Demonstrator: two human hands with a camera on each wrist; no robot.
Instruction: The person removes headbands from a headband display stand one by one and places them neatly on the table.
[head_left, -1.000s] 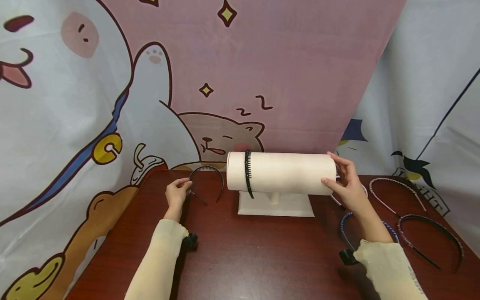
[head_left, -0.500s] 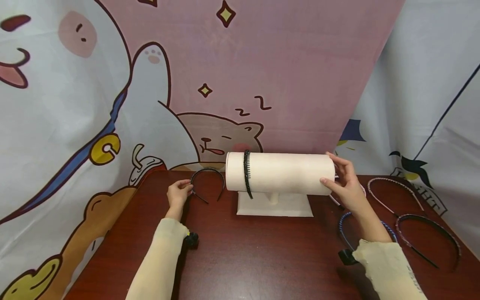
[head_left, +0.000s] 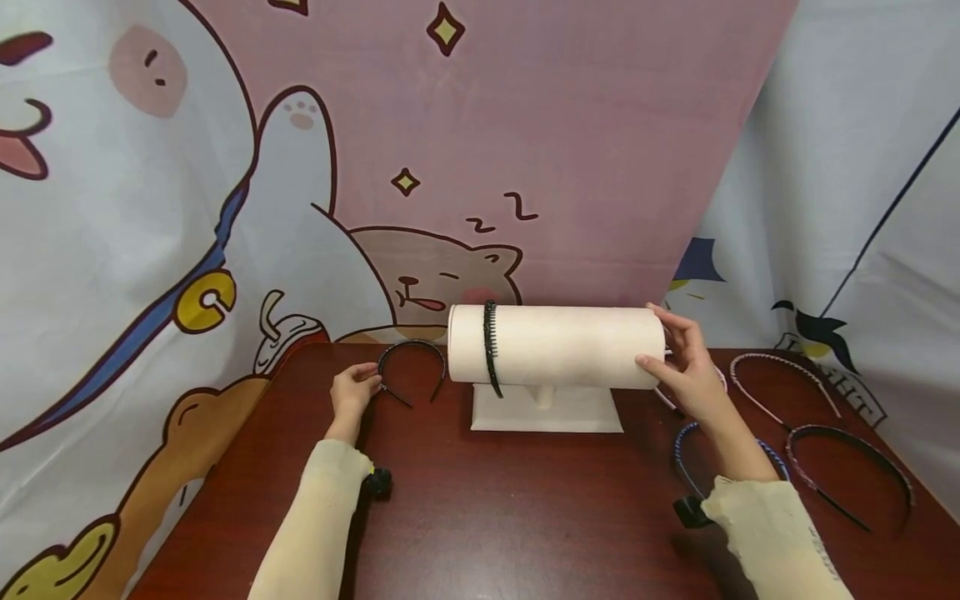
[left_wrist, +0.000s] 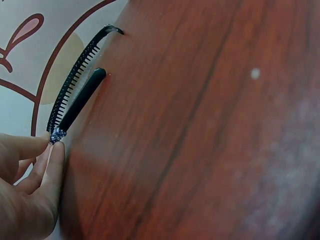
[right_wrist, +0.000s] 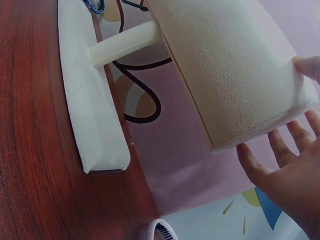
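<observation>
Cartoon animal curtains in pink, white and grey hang behind a dark red wooden table (head_left: 510, 517). At the middle of the table stands a cream foam display stand (head_left: 557, 345): a fat horizontal cylinder on a short post and a flat base. One black toothed headband (head_left: 491, 346) sits over the cylinder near its left end.

The left hand (head_left: 352, 393) rests on the table to the left of the stand. Its thumb and fingertips (left_wrist: 54, 150) pinch one end of a second black toothed headband (head_left: 411, 367), which stands arched on the table between that hand and the stand, its two tips touching the wood.

The right hand (head_left: 686, 367) is at the cylinder's right end, fingers (right_wrist: 255, 165) spread fairly wide and nearly straight, thumb on the front, fingers cupped round the end face without gripping.

To the right of the stand lie more headbands: a blue one (head_left: 686, 454) partly under the right forearm, a pink one (head_left: 780, 383), and a dark one (head_left: 855, 467) nearest the table's right edge.
</observation>
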